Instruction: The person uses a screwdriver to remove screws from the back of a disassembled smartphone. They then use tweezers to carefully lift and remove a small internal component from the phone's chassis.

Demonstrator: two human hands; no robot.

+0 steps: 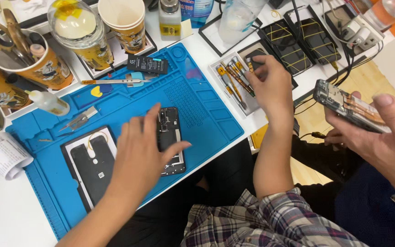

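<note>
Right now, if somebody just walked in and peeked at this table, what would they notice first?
Probably the big blue mat in the middle, where the left hand presses on an opened phone with its insides showing. Next, the right hand reaches into a white tray of screwdrivers beside the mat. At the far right, another person's hand holds up a second opened phone.

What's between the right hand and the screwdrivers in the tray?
Nothing visible. The right hand is already over the tray, fingertips at the screwdrivers and partly covering their far ends. The left hand rests on the opened phone on the blue mat.
</note>
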